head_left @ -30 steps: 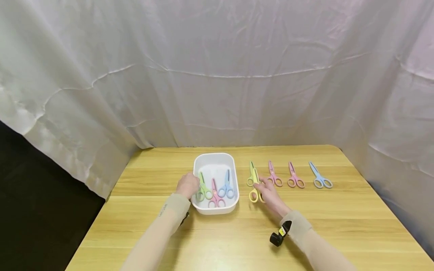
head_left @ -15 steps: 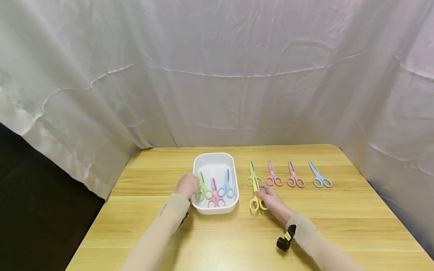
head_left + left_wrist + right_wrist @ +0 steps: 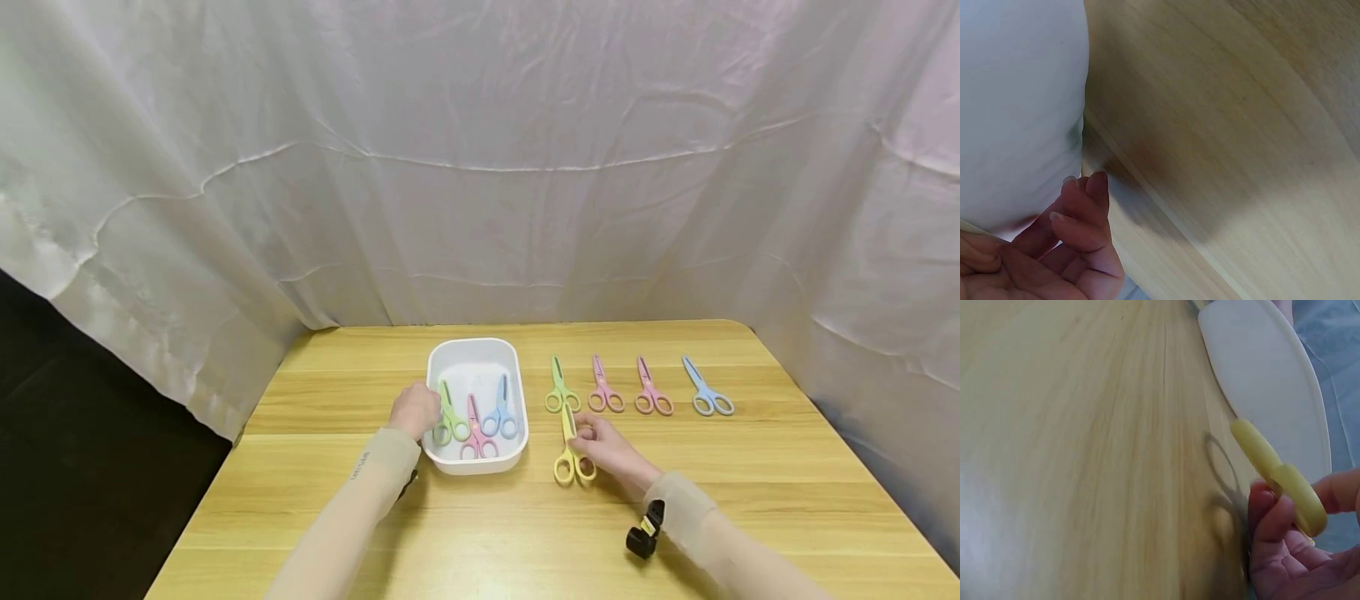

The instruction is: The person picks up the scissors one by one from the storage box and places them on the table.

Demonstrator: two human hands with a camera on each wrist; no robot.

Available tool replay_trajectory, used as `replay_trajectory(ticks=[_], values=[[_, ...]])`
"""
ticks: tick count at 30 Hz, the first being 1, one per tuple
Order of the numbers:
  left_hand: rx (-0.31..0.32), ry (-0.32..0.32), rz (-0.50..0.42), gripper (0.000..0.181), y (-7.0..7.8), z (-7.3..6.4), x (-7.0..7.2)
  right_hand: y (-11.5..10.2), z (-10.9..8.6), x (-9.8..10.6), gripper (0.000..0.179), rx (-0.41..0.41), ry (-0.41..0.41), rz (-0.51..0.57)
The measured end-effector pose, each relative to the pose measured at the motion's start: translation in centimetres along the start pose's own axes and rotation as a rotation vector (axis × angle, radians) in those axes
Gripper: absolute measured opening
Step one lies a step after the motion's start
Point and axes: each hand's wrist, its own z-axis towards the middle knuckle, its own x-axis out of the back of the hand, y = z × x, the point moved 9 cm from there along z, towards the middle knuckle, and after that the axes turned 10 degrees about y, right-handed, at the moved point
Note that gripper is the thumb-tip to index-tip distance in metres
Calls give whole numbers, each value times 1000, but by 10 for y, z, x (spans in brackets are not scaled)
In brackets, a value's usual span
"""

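Note:
My right hand (image 3: 611,454) pinches a pair of yellow scissors (image 3: 567,433) near the middle, blades pointing away and finger loops toward me. In the right wrist view the yellow scissors (image 3: 1300,494) are seen end-on, their shadow falling on the table beside them. My left hand (image 3: 415,411) holds the left rim of a white plastic tub (image 3: 476,467). Inside the tub lie green scissors (image 3: 451,425), pink scissors (image 3: 477,437) and blue scissors (image 3: 501,417). From the left wrist, curled fingers (image 3: 1082,231) of that hand show against the tub's outer wall.
To the right of the tub, a row of scissors lies on the wooden table (image 3: 495,533): green (image 3: 558,387), pink (image 3: 603,387), another pink (image 3: 651,390) and blue (image 3: 705,390). The yellow blade tips come close to the green loops. A pale curtain (image 3: 480,208) hangs behind.
My right hand has drawn the yellow scissors toward me, uncovering the green pair that they overlapped. My left hand and the tub have stayed put.

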Motion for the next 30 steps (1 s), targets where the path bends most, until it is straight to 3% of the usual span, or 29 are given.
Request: replay_trajectory(ticks=[8,20,30], values=[[7,-3,-8,27,-2,3,-1,-2,-3,2,62,28,-28,-130],[41,-19,-25,29,-6,3,-6,-1,-9,2,63,32,-28,-196],[12,-15,-12,28,-5,4,-5,-14,-11,3,59,181,-29,-362]])
